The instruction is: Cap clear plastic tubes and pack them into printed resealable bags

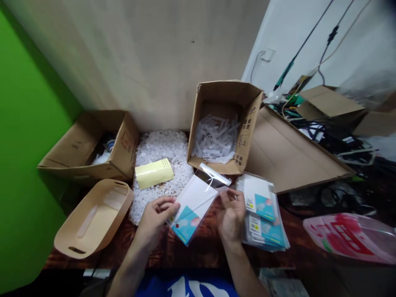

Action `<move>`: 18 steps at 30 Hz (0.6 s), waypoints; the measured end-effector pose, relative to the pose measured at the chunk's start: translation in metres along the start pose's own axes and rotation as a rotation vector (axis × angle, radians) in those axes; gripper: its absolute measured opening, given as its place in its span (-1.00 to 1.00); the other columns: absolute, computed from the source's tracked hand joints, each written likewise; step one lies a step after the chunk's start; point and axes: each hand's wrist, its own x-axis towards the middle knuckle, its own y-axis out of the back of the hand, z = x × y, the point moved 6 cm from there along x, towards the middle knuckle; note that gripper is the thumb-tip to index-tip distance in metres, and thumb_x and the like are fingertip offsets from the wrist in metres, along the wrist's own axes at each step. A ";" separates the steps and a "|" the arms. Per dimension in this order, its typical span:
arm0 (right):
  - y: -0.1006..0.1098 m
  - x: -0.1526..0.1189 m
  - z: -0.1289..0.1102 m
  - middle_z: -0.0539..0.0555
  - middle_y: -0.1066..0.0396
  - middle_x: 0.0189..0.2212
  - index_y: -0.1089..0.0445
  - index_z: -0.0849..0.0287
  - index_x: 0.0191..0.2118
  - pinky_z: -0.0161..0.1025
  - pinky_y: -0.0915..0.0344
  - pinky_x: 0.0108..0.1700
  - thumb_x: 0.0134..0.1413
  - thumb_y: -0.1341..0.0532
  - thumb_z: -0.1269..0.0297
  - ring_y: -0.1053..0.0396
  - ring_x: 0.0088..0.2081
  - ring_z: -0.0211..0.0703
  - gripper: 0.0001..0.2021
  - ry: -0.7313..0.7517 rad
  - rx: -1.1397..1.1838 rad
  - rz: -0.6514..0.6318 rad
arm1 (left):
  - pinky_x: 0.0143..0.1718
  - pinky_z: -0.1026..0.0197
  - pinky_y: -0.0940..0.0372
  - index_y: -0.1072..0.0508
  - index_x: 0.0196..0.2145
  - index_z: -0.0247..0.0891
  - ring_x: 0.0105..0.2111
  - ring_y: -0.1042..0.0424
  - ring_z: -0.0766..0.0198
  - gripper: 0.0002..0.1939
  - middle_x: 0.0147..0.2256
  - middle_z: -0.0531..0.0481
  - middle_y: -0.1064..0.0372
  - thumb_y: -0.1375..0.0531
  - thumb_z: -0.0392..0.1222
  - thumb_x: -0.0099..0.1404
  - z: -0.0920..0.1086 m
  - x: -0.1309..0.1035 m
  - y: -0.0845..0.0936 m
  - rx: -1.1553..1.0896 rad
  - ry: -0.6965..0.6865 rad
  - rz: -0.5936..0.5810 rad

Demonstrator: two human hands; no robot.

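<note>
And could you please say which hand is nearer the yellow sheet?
Left: in view, the left hand is below the yellow sheet; the right hand is farther off, lower right.

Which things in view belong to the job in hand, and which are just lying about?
Likely part of the job:
clear plastic sleeve with white-and-teal insert, in the left hand, right hand near its upper end;
stack of flat white-and-teal packs.

Probably just lying about:
pink-and-red translucent plastic item;
tangled black cables.

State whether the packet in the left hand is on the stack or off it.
Off: the left hand holds the packet left of the stack, the right hand between them.
</note>
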 end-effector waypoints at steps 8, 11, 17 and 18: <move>-0.076 -0.013 0.017 -0.05 -0.46 -0.41 -0.34 0.09 -0.31 -0.32 -0.31 -0.37 0.00 -0.44 0.24 -0.39 -0.45 -0.25 -0.75 -0.142 0.045 -0.377 | -0.49 0.32 -0.26 -0.52 -0.30 -0.35 -0.51 -0.41 0.29 -0.59 -0.47 -0.04 -0.51 -0.42 0.07 0.09 -0.018 -0.029 0.067 0.001 -0.052 0.187; -0.087 -0.032 0.036 0.06 -0.51 -0.30 -0.48 0.10 -0.35 -0.24 -0.35 -0.24 0.10 -0.37 0.20 -0.46 -0.25 -0.10 -0.88 -0.177 -0.110 -0.656 | -0.48 0.34 -0.22 -0.50 -0.33 -0.31 -0.48 -0.38 0.30 -0.63 -0.46 0.00 -0.45 -0.32 0.10 0.22 -0.014 -0.036 0.083 0.035 -0.141 0.278; -0.139 -0.050 0.035 0.18 -0.44 -0.01 -0.64 0.10 -0.36 -0.07 -0.38 -0.13 0.16 -0.29 0.14 -0.43 -0.08 0.12 -0.79 -0.100 -0.453 -1.314 | -0.33 0.33 -0.26 -0.50 -0.35 -0.29 -0.34 -0.39 0.25 -0.65 -0.39 -0.02 -0.44 -0.25 0.10 0.31 -0.017 -0.058 0.128 0.037 -0.217 0.328; -0.161 -0.053 0.034 0.19 -0.45 -0.04 -0.64 0.10 -0.34 -0.07 -0.39 -0.14 0.16 -0.28 0.16 -0.44 -0.10 0.10 -0.79 -0.060 -0.470 -1.409 | -0.35 0.34 -0.25 -0.51 -0.34 -0.29 -0.36 -0.38 0.27 -0.65 -0.39 -0.01 -0.43 -0.26 0.11 0.30 -0.024 -0.063 0.138 0.004 -0.202 0.326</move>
